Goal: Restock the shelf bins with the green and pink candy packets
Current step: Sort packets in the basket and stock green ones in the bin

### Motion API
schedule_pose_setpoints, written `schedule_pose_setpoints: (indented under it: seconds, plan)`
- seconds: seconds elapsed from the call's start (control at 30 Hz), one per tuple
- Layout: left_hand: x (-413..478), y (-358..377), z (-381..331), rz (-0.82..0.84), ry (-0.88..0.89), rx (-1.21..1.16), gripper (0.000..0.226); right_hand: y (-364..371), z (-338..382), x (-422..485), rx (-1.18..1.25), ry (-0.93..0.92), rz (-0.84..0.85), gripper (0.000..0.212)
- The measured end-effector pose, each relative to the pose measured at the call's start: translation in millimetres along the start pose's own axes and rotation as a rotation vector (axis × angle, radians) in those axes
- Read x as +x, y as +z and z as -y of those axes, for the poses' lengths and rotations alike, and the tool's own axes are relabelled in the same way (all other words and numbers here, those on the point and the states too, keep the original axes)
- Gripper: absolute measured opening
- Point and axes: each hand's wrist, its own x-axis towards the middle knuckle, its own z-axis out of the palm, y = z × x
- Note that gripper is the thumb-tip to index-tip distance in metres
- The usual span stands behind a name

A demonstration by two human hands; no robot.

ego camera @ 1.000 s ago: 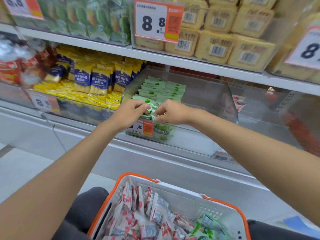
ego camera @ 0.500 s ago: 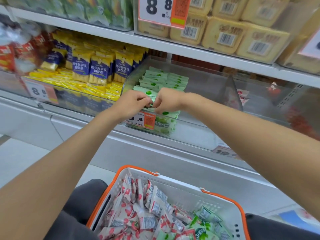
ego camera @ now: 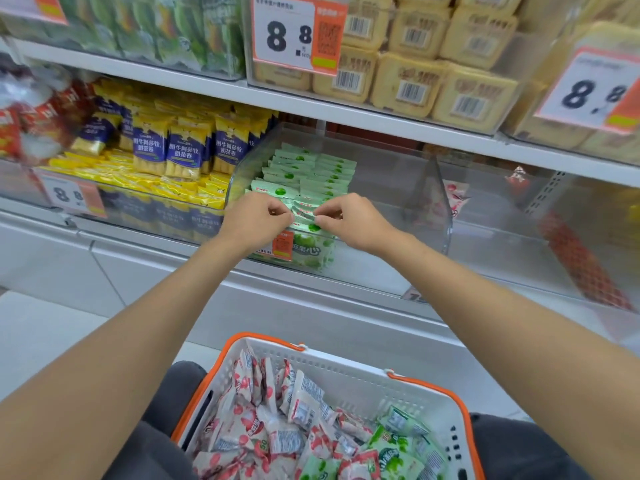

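White slotted plastic basket with orange rim (ego camera: 346, 372) is nearest, low centre, resting between dark trouser knees (ego camera: 173, 393). Inside it is a heap of pink-and-white candy packets (ego camera: 263, 427), with a few loose green candy packets (ego camera: 394, 452) at its right end.

Both bare forearms reach forward and converge. Left hand (ego camera: 256, 220) and right hand (ego camera: 353, 220) sit knuckles-up, near each other but apart, over the front edge of the clear plastic shelf bin (ego camera: 398, 174). Each grip is clamped, fingers curled, pinching the front-row green packets (ego camera: 304, 214) lying between the hands.

Behind them, stacked green packets (ego camera: 311, 168) fill the bin's left part in two rows. Neighbouring bin to the left holds yellow-and-blue snack packs (ego camera: 180, 150). Upper shelf holds pale yellow boxes (ego camera: 415, 88).
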Motion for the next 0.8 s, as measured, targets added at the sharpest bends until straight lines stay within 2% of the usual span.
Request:
schedule_pose_setpoints:
  seconds: [0.1,0.17,0.23,0.33,0.5,0.6,0.67,0.73,0.8]
  plan:
    - [-25.1,11.6,-20.6,-0.221,0.118,0.019,0.017,8.1,-3.2,-19.4,-0.059,-0.069,-0.279,0.018]
    - [-43.4,23.2,-35.9,-0.236,0.111,-0.120,0.015,17.7,-8.1,-43.2,-0.037,-0.112,-0.376,0.016]
    - [-64.1,41.1,-44.9,-0.179,0.020,-0.265,0.013,32.3,-17.7,-70.4,-0.004,-0.117,-0.374,0.015]
    - [-96.7,82.3,-36.4,0.015,-0.172,-0.313,0.011,64.0,-44.7,-113.1,0.034,0.010,-0.187,0.017]
    - [-146.6,145.1,5.0,0.539,-0.414,-0.133,0.017,133.2,-122.5,-191.6,0.032,0.332,0.422,0.022]
    - [-164.0,162.9,21.5,0.627,-0.438,-0.060,0.020,172.4,-155.5,-230.3,-0.088,0.448,0.672,0.025]
    - [-165.7,167.2,24.3,0.651,-0.459,-0.043,0.020,192.9,-157.5,-243.1,-0.064,0.454,0.723,0.031]
    - [-163.7,168.1,23.9,0.664,-0.474,-0.046,0.020,206.4,-147.9,-242.4,0.023,0.414,0.668,0.043]
    - [-161.3,168.1,22.3,0.671,-0.483,-0.060,0.020,217.6,-133.0,-237.3,0.096,0.337,0.593,0.045]
